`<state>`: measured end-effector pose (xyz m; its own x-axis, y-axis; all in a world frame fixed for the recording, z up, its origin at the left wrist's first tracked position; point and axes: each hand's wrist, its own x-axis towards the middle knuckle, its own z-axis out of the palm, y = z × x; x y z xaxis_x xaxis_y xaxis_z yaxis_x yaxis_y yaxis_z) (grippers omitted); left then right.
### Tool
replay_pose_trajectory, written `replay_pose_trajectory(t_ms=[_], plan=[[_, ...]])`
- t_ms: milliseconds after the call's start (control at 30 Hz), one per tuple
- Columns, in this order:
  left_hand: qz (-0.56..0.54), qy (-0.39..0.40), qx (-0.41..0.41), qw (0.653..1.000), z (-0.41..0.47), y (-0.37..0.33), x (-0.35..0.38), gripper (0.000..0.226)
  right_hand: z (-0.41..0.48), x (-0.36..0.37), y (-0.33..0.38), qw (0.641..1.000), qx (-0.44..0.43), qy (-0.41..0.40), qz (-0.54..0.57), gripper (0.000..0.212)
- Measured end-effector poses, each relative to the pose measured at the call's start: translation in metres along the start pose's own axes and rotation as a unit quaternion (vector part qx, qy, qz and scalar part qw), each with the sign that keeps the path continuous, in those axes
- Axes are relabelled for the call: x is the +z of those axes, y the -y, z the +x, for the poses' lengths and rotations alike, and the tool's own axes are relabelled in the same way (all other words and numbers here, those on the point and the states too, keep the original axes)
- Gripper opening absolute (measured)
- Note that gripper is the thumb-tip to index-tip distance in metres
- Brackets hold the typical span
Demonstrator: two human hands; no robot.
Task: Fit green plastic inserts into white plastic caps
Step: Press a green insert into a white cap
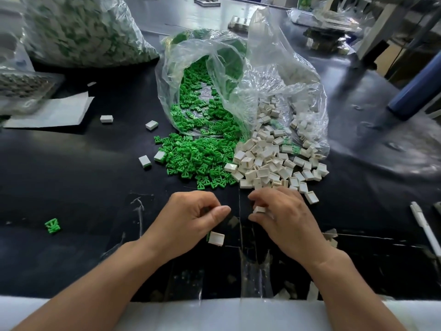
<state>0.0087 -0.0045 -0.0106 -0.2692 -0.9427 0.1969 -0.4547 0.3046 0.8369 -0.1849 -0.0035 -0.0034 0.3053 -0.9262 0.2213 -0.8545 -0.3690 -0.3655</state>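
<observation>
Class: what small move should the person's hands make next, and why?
Probably the left hand reaches into the green inserts for one: the right hand pinches a white cap, and the left shows no insert.

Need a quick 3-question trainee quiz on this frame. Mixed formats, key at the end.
1. True or false: the green insert pile lies to the right of the white cap pile.
2. Where is the lone green insert? A) left of the left hand B) between the hands C) on top of the white cap pile
3. Fill in: the right hand pinches a ____.
Key: 1 false; 2 A; 3 single white cap.
</observation>
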Motion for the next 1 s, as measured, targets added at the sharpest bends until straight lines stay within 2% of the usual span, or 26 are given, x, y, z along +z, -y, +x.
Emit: replay_pose_trajectory(t_ms=[100,167,267,367,400,467,533,600,767,900,1000], plan=[[-0.104,0.015,-0.055,0.993,0.001,-0.006,-0.001,0.025,0.005,-0.002,0.011,0.993,-0.042,-0.099,0.045,0.023],[-0.19,0.039,-0.094,0.976,0.003,-0.009,-0.003,0.03,0.012,-0.001,0.025,0.985,-0.087,-0.129,0.073,0.016],[-0.267,0.037,-0.126,0.955,0.005,-0.011,-0.007,0.033,0.022,0.001,0.039,0.981,-0.131,-0.089,0.113,0.01],[-0.301,-0.027,-0.161,0.939,0.008,-0.01,-0.012,0.03,0.034,-0.007,0.038,0.973,-0.102,0.032,0.205,0.024],[-0.313,-0.043,-0.172,0.933,0.009,-0.01,-0.012,0.028,0.039,-0.007,0.036,0.968,-0.082,0.049,0.231,0.025],[-0.336,-0.073,-0.193,0.919,0.012,-0.01,-0.012,0.023,0.048,-0.004,0.033,0.969,-0.032,0.013,0.247,0.016],[-0.336,-0.093,-0.208,0.914,0.012,-0.01,-0.012,0.02,0.051,0.003,0.03,0.971,0.022,-0.06,0.231,0.009],[-0.312,-0.102,-0.208,0.921,0.012,-0.008,-0.013,0.016,0.05,0.01,0.026,0.98,0.038,-0.09,0.174,0.009],[-0.275,-0.107,-0.198,0.935,0.013,-0.009,-0.011,0.026,0.047,0.022,0.022,0.997,-0.008,-0.075,0.009,0.015],[-0.25,-0.103,-0.187,0.944,0.012,-0.007,-0.012,0.026,0.051,0.031,0.024,0.998,-0.007,-0.009,-0.067,0.024],[-0.257,-0.106,-0.189,0.942,0.011,-0.007,-0.013,0.029,0.051,0.033,0.023,0.996,-0.002,-0.02,-0.082,0.015]])
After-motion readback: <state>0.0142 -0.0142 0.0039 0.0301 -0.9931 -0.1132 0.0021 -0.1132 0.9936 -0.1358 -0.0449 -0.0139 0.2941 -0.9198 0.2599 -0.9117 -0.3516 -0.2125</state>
